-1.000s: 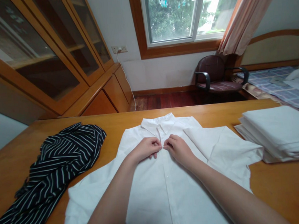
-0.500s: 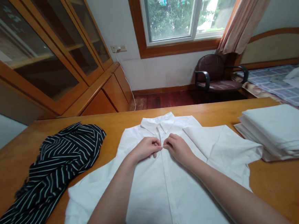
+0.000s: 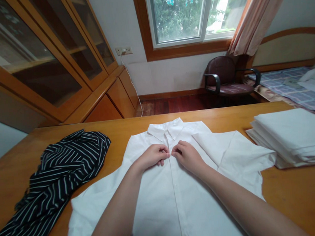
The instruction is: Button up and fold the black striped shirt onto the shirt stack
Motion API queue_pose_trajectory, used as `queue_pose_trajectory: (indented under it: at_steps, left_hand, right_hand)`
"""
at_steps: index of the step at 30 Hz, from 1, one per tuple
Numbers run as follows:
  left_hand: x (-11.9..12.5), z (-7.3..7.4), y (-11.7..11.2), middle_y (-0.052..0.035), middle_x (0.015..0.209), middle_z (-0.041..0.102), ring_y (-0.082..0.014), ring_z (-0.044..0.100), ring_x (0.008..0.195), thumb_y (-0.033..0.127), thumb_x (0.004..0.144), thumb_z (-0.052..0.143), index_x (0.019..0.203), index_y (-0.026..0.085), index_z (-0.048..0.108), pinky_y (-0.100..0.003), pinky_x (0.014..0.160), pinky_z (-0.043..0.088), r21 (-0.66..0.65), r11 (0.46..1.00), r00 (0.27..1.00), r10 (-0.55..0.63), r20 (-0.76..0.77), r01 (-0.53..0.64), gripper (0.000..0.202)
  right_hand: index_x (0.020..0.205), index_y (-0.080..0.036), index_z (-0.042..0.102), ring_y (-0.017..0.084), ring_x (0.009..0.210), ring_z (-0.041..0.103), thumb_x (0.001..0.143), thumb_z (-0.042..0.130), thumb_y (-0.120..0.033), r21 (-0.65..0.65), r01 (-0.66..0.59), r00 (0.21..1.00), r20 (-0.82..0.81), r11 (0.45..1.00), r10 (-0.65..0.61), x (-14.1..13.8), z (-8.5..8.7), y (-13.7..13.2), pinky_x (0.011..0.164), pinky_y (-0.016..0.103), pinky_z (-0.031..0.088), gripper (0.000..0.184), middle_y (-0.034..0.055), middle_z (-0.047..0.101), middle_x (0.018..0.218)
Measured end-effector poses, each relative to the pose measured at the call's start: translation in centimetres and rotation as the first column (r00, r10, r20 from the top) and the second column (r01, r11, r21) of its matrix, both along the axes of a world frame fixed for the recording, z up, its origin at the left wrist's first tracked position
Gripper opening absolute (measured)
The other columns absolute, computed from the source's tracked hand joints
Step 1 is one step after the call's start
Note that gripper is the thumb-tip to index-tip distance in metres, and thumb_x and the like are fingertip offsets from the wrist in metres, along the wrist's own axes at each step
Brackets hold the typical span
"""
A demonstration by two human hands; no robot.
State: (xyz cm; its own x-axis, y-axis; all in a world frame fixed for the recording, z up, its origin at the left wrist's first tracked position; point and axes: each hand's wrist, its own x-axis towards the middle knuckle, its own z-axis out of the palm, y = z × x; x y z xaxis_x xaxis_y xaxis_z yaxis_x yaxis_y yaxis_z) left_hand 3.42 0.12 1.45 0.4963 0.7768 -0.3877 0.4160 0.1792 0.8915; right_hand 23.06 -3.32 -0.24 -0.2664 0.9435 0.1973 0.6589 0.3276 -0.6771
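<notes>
A white short-sleeved shirt (image 3: 155,201) lies front up on the wooden table (image 3: 297,194), its collar toward the far edge. Below the collar, my left hand (image 3: 155,155) pinches the front placket from the left side. Opposite it, my right hand (image 3: 186,154) pinches the same strip of cloth, fingertips almost meeting those of the left. Whatever button or buttonhole sits between the fingertips is too small and covered to make out. Further down, the placket runs straight toward me between my forearms.
A crumpled black-and-white striped garment (image 3: 66,176) lies at the left. On the right sits a stack of folded white cloth (image 3: 297,132), close to the shirt's sleeve. Beyond the table are a glass-door cabinet (image 3: 60,67), an armchair (image 3: 225,78) and a bed (image 3: 288,82).
Both hands keep their pinch at the same place on the placket. The view has shifted very slightly; the shirt and the other cloths lie as before.
</notes>
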Motion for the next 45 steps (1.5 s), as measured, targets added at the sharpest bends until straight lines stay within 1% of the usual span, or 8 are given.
queue_pose_trajectory:
  at_steps: [6,16,23,28,32,34,37,45]
  left_hand:
    - [-0.03,0.20,0.03,0.0039,0.057,0.055,-0.0080,0.054,0.046,0.029,0.076,0.067,0.080,0.016,0.063,-0.017,0.043,0.038,-0.022,0.999,1.000,0.023,0.010,-0.023,0.015]
    - [0.10,0.26,-0.01,0.0021,0.057,0.057,-0.0096,0.057,0.049,0.027,0.076,0.066,0.078,0.015,0.065,-0.018,0.044,0.040,-0.002,0.999,0.999,0.034,0.001,-0.034,0.013]
    - [0.24,0.75,-0.14,0.0010,0.059,0.058,-0.0105,0.058,0.053,0.027,0.075,0.068,0.078,0.014,0.067,-0.018,0.045,0.040,0.013,0.999,0.999,0.034,-0.013,-0.033,0.013]
    - [0.22,0.61,-0.17,0.0010,0.059,0.058,-0.0100,0.057,0.053,0.028,0.076,0.067,0.078,0.015,0.068,-0.018,0.045,0.040,0.026,0.999,0.999,0.036,-0.014,-0.036,0.013]
    - [0.23,0.70,-0.16,0.0009,0.058,0.059,-0.0102,0.057,0.053,0.026,0.076,0.067,0.078,0.015,0.068,-0.018,0.045,0.040,0.022,0.999,0.999,0.035,0.010,-0.036,0.011]
    - [0.26,0.84,-0.17,0.0008,0.058,0.059,-0.0103,0.057,0.052,0.026,0.077,0.067,0.077,0.015,0.067,-0.018,0.045,0.039,0.017,0.999,0.999,0.037,0.015,-0.038,0.010]
    - [0.26,0.90,-0.18,0.0007,0.058,0.059,-0.0105,0.057,0.052,0.026,0.077,0.066,0.077,0.016,0.067,-0.018,0.045,0.039,0.016,0.999,0.999,0.045,0.020,-0.045,0.010]
    - [0.08,0.45,-0.03,-0.0003,0.057,0.060,-0.0110,0.057,0.052,0.026,0.077,0.067,0.078,0.015,0.068,-0.018,0.044,0.040,0.016,0.998,0.998,0.053,0.031,-0.054,0.011]
  right_hand:
    - [0.079,-0.019,0.069,0.017,0.081,0.057,0.086,0.069,-0.018,0.002,0.023,0.999,-0.022,1.000,-0.023,0.03,0.14,-0.16,0.075,0.029,0.043,0.007,0.0021,0.061,0.081]
    - [0.077,-0.018,0.068,0.016,0.078,0.056,0.087,0.064,-0.018,0.023,-0.004,0.999,-0.032,1.000,0.005,0.29,-0.07,-0.07,0.073,0.028,0.042,0.011,0.0021,0.060,0.079]
    - [0.070,-0.018,0.063,0.015,0.075,0.054,0.086,0.063,-0.018,0.040,0.011,1.000,-0.012,0.999,-0.010,0.22,-0.19,-0.10,0.070,0.027,0.040,0.016,0.0014,0.058,0.076]
    - [0.069,-0.018,0.059,0.015,0.073,0.053,0.085,0.063,-0.017,0.060,0.002,1.000,-0.017,0.998,-0.001,0.08,-0.35,-0.02,0.068,0.027,0.038,0.016,0.0008,0.057,0.075]
    - [0.077,-0.018,0.063,0.014,0.072,0.053,0.085,0.060,-0.015,0.061,0.020,0.997,-0.075,0.998,-0.015,0.13,-0.30,-0.09,0.066,0.025,0.039,0.009,0.0009,0.057,0.080]
    - [0.079,-0.018,0.065,0.014,0.072,0.054,0.085,0.061,-0.015,0.055,0.008,0.996,-0.091,0.998,-0.003,0.19,-0.23,-0.10,0.067,0.026,0.039,0.008,0.0009,0.058,0.080]
    - [0.078,-0.018,0.066,0.014,0.073,0.054,0.083,0.062,-0.014,0.051,-0.010,0.996,-0.088,0.999,0.015,0.25,-0.19,-0.06,0.068,0.026,0.040,0.007,0.0008,0.058,0.078]
    - [0.074,-0.018,0.065,0.014,0.072,0.054,0.083,0.064,-0.015,0.051,-0.022,0.996,-0.083,0.998,0.026,0.32,-0.40,0.11,0.067,0.026,0.040,0.009,0.0005,0.058,0.075]
